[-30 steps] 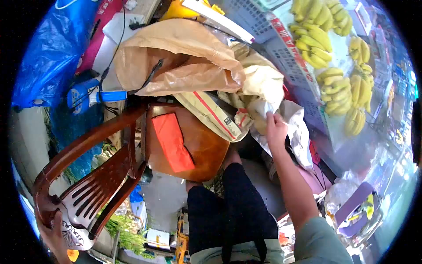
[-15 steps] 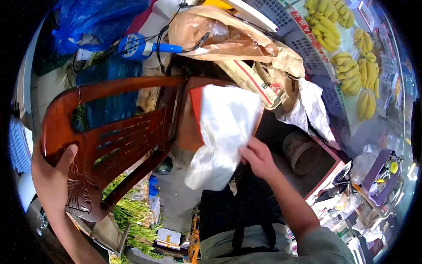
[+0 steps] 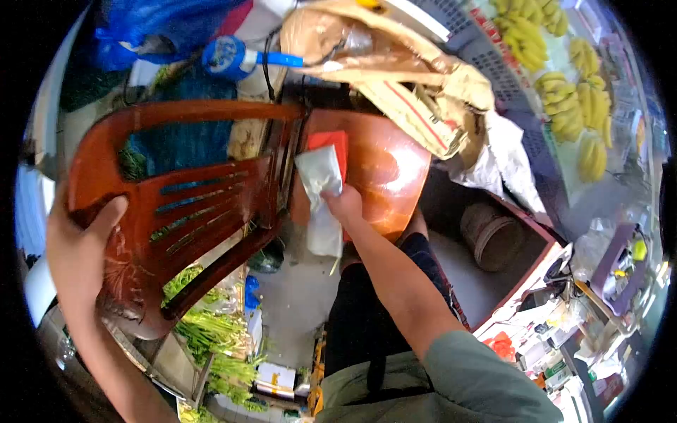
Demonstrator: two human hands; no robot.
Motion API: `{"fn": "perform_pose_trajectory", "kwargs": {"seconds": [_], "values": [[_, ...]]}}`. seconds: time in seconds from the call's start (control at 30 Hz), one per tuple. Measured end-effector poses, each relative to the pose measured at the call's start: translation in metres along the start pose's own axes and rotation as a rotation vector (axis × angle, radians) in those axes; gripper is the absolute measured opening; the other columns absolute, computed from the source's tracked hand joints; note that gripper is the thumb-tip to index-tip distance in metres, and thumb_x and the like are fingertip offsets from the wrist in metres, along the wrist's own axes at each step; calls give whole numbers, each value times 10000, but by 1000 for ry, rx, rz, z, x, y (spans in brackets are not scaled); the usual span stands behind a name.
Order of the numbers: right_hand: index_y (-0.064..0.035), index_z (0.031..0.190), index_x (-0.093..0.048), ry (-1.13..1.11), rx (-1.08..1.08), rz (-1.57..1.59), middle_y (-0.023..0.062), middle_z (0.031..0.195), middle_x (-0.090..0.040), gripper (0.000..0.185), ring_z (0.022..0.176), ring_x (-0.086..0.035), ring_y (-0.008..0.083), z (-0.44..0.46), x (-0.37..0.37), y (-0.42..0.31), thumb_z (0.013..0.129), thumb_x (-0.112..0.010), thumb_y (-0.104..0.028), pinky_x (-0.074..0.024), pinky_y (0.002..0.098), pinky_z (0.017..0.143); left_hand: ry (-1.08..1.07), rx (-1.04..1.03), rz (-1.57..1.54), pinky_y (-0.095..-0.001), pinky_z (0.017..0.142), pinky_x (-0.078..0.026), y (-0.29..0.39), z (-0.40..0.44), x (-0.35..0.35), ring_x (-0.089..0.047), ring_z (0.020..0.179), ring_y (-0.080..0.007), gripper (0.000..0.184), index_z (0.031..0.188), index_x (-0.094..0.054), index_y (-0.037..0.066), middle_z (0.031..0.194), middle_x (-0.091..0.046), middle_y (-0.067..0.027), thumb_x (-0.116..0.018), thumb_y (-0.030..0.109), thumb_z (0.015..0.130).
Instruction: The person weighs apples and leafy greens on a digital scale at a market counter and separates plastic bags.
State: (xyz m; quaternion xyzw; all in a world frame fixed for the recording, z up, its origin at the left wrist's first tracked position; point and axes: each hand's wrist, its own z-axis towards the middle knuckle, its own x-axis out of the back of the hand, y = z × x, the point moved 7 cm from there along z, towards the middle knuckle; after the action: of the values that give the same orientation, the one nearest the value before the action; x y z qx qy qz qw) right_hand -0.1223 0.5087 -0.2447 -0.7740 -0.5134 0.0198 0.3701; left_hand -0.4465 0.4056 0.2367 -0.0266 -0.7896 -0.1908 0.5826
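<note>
A reddish-brown wooden chair (image 3: 204,173) with a slatted back and carved top rail is on the left. My left hand (image 3: 77,240) is closed around the end of its back, thumb over the rail. My right hand (image 3: 343,204) pinches a limp, shiny white sheet (image 3: 321,173), a cloth or plastic bag; which one I cannot tell. That sheet is folded and hangs past the seat's near edge. A red piece (image 3: 337,144) shows behind it against the glossy chair seat (image 3: 384,169); whether the two are joined is unclear.
Brown paper sacking (image 3: 395,56) lies beyond the seat. Bananas (image 3: 564,106) sit at the upper right. A dirty bucket (image 3: 486,236) stands in a recess on the right. Green vegetables (image 3: 211,331) are at lower left, and a blue handled device (image 3: 233,58) at upper left.
My right hand has moved left across the seat with the white sheet, which is now more bunched. More of the shiny seat shows. My left hand keeps its hold on the chair.
</note>
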Motion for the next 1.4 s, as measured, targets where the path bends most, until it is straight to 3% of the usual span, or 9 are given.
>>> {"fn": "perform_pose_trajectory", "kwargs": {"seconds": [0.33, 0.47, 0.53, 0.63, 0.8, 0.9, 1.1, 1.27, 1.4], "values": [[-124, 1168, -745, -208, 257, -151, 127, 986, -766, 587, 897, -729, 279, -205, 173, -101, 842, -717, -611, -562, 413, 861, 33, -38, 356, -496, 931, -533, 22, -17, 32, -668, 1069, -425, 750, 1321, -534, -30, 1115, -692, -271, -816, 361, 747], [-172, 1259, -703, -62, 273, -124, 160, 1077, -748, 610, 1001, -717, 318, -298, 234, -127, 863, -678, -636, -544, 411, 910, 272, -564, 33, -455, 1014, -477, 59, -74, 17, -579, 1198, -365, 761, 1434, -441, -19, 1310, -588, -213, -775, 291, 825], [-162, 1257, -701, 38, 354, -43, 154, 1066, -751, 577, 988, -723, 308, -342, 259, -135, 896, -660, -610, -548, 406, 900, -100, -815, -439, -412, 1010, -471, 106, -151, -29, -580, 1166, -295, 668, 1408, -468, -2, 1267, -596, -160, -765, 243, 863], [-141, 1223, -709, 215, 447, 72, 160, 1042, -748, 496, 972, -723, 327, -397, 284, -138, 936, -656, -542, -553, 413, 874, -1061, -586, -957, -348, 1003, -463, 146, -276, -139, -581, 1119, -190, 532, 1370, -509, 24, 1203, -608, -81, -751, 171, 919], [-84, 1235, -669, 429, 618, 187, 201, 1075, -725, 483, 971, -709, 351, -473, 341, -129, 1000, -597, -499, -545, 417, 857, -1468, -91, -1421, -463, 1112, -436, 203, -325, -226, -563, 1263, -286, 527, 1422, -475, 25, 1347, -596, -135, -677, 92, 940], [-52, 1260, -644, 324, 547, 417, 194, 1078, -729, 490, 979, -710, 308, -496, 364, -87, 1019, -591, -475, -535, 390, 876, -1711, -310, -1149, -525, 1109, -439, 248, -374, -197, -581, 1236, -348, 613, 1430, -452, -1, 1345, -594, -173, -710, 266, 942], [-16, 1260, -576, 1358, 555, -36, 182, 1257, -514, 602, 1134, -563, 377, -604, 394, -13, 864, -774, -423, -488, 455, 964, -1191, -827, -804, -353, 911, -522, 310, -473, -171, -651, 1035, -221, 457, 1318, -561, -71, 1204, -658, -124, -705, 78, 910], [-63, 838, -620, 943, 964, -267, 111, 892, -561, 254, 975, -568, 301, -614, 360, 14, 984, -631, -270, -423, 421, 901, -1114, -671, -991, -352, 930, -516, 319, -518, -185, -649, 1043, -224, 410, 1316, -556, -100, 1224, -654, -139, -657, 41, 945], [-86, 1071, -674, 860, 822, 186, 124, 937, -630, 225, 913, -647, 329, -613, 362, 76, 1041, -533, -258, -523, 415, 801, -1246, -443, -1170, -482, 1028, -486, 345, -483, -205, -605, 1199, -313, 481, 1380, -538, -16, 1329, -621, -133, -583, 294, 1015]]}}
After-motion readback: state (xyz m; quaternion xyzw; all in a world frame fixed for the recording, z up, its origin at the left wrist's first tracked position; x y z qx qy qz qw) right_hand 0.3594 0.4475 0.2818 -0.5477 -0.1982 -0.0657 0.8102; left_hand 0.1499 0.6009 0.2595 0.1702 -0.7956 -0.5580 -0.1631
